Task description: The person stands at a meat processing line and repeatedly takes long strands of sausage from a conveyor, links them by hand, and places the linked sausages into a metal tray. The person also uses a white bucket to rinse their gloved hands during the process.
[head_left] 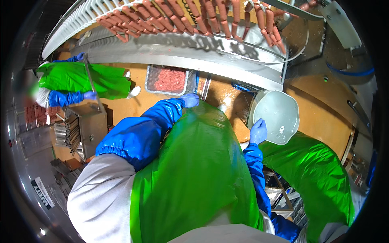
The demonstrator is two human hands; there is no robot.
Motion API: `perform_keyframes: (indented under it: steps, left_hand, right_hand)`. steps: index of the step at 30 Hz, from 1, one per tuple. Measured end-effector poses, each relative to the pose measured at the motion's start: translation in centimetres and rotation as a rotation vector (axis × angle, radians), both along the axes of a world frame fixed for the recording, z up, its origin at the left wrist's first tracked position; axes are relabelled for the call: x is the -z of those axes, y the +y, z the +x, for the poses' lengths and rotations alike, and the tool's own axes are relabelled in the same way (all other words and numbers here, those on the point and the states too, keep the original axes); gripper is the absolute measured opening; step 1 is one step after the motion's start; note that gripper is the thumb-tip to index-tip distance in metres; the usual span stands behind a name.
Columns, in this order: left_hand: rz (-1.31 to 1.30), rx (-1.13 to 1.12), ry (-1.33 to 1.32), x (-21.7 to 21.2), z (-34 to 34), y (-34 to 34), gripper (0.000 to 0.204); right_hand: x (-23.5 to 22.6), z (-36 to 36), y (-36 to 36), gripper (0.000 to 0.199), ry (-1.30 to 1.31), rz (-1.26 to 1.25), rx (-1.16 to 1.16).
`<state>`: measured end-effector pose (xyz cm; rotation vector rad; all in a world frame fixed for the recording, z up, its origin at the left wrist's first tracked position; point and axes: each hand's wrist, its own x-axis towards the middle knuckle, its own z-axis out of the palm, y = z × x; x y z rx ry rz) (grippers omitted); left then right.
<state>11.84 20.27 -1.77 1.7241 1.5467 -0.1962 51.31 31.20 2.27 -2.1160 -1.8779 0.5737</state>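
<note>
Left hand (pixel 189 100) in blue glove reaches forward, fingers loosely open, holding nothing, just beside metal tray (pixel 150 79) of pink meat below sausage conveyor (pixel 194 16). Right hand (pixel 258 131) grips rim of white bucket (pixel 277 115), tilted toward person. Green apron (pixel 194 174) covers front. Co-worker in green apron (pixel 81 79) stands far left

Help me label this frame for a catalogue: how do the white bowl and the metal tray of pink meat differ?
The white bowl is round, tipped on its side and looks empty; the metal tray is rectangular, lies flat and is full of pink meat. The bowl is gripped at its rim by the right hand; the tray is untouched, with the left hand just short of it. Both sit below the sausage conveyor.
</note>
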Motion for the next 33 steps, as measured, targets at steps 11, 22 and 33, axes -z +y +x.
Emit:
perform_keyframes:
  steps: [11, 22, 33]
  left_hand:
    - [0.037, 0.154, 0.09, 0.6, 0.9, 0.2, 0.019]
    - [-0.198, -0.443, -0.057, -4.1, 1.5, 1.9, 0.056]
    - [-0.159, -0.403, -0.106, -2.3, -0.5, 0.2, 0.043]
  right_hand:
    - [0.5, 0.1, -0.2, 0.044, -0.04, -0.014, 0.0]
    - [0.9, 0.2, 0.3, 0.042, -0.075, -0.012, 0.017]
    - [-0.3, -0.4, 0.2, 0.04, -0.053, -0.081, 0.057]
